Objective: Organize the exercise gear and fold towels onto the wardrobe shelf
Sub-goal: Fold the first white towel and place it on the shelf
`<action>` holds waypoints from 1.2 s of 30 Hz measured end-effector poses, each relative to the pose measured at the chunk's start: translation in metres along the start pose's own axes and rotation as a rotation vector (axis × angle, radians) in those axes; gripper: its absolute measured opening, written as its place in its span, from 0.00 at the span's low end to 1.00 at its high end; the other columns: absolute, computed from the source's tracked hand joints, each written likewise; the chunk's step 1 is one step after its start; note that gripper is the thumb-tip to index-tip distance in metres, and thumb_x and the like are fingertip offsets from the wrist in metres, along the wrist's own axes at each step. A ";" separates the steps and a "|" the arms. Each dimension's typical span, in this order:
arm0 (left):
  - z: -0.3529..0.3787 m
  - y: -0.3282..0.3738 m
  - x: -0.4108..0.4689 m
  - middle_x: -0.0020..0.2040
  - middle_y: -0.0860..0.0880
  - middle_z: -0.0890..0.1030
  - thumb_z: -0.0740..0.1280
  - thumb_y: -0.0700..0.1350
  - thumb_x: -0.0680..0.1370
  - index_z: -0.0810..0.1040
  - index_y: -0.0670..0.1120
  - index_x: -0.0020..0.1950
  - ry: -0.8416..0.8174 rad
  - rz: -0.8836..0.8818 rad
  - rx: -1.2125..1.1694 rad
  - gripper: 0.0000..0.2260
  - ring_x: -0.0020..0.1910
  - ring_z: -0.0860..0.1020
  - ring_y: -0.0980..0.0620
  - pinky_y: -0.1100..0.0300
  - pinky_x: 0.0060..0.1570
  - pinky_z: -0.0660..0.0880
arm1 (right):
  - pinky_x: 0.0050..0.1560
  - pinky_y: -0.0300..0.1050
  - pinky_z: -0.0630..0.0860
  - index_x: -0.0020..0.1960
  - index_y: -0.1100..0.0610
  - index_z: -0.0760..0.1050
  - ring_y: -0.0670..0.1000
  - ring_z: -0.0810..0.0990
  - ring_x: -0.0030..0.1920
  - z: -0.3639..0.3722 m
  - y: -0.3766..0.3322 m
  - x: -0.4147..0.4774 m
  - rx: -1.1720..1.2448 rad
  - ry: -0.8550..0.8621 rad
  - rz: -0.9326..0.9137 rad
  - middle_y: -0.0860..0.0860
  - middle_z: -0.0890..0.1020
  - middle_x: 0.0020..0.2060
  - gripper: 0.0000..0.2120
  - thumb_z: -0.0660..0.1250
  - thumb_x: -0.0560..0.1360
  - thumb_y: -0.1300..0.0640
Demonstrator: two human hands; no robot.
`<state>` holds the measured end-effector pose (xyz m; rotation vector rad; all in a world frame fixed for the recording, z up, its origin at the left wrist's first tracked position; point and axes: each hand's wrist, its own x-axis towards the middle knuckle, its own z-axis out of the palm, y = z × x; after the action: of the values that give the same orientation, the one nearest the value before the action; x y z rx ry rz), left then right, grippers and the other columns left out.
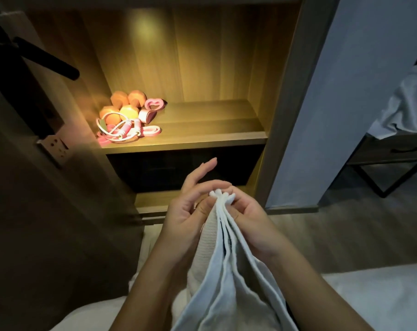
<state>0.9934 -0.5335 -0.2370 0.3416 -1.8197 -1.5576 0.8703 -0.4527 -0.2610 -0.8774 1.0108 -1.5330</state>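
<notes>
Lit wardrobe shelf (pixel 202 130), dim room. Open door (pixel 35 187) with black handle (pixel 47 58) crowds 9 o'clock. Orange dumbbells (pixel 121 103) and jump rope (pixel 121 132) are heaped at 11 o'clock, on the shelf's left end. At 6 o'clock, left hand (pixel 186 211) and right hand (pixel 248 218) are together, pinching the bunched corners of a white towel (pixel 226 271), off the shelf. Table (pixel 389 149) with white cloth (pixel 403 108), 3 o'clock.

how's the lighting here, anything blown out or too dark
Head view: a warm light leaves a glare spot on the back panel and overexposes the dumbbells; the door at left is nearly black; the left hand, right hand and towel are dim but readable; wide-angle distortion tilts the vertical edges.
</notes>
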 end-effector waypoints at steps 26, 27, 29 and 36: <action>-0.026 -0.027 0.006 0.64 0.60 0.75 0.62 0.47 0.81 0.74 0.58 0.66 -0.045 -0.193 0.287 0.14 0.65 0.74 0.59 0.61 0.62 0.73 | 0.44 0.40 0.79 0.52 0.52 0.81 0.48 0.83 0.44 -0.035 0.020 0.026 -0.018 0.050 0.098 0.50 0.84 0.43 0.08 0.67 0.76 0.52; -0.030 -0.023 0.006 0.62 0.61 0.76 0.62 0.47 0.81 0.75 0.59 0.65 -0.011 -0.146 0.349 0.14 0.63 0.74 0.60 0.63 0.60 0.74 | 0.45 0.40 0.78 0.52 0.52 0.80 0.48 0.83 0.44 -0.041 0.017 0.029 -0.046 0.054 0.102 0.50 0.83 0.43 0.08 0.67 0.76 0.52; -0.033 -0.009 0.005 0.55 0.61 0.78 0.64 0.48 0.79 0.77 0.59 0.58 0.034 -0.007 0.468 0.10 0.58 0.76 0.59 0.68 0.55 0.74 | 0.45 0.41 0.78 0.52 0.52 0.81 0.49 0.83 0.45 -0.052 0.014 0.033 -0.094 0.067 0.131 0.51 0.83 0.44 0.09 0.66 0.76 0.51; -0.027 0.027 -0.028 0.45 0.60 0.81 0.67 0.52 0.78 0.82 0.52 0.52 -0.403 -0.071 0.635 0.07 0.46 0.79 0.59 0.67 0.45 0.76 | 0.42 0.44 0.79 0.51 0.50 0.83 0.50 0.84 0.42 -0.080 0.052 0.042 -0.071 0.237 0.292 0.52 0.85 0.43 0.08 0.73 0.73 0.50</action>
<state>1.0374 -0.5300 -0.2206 0.4019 -2.6339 -1.1057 0.8083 -0.4859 -0.3384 -0.5738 1.3102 -1.3785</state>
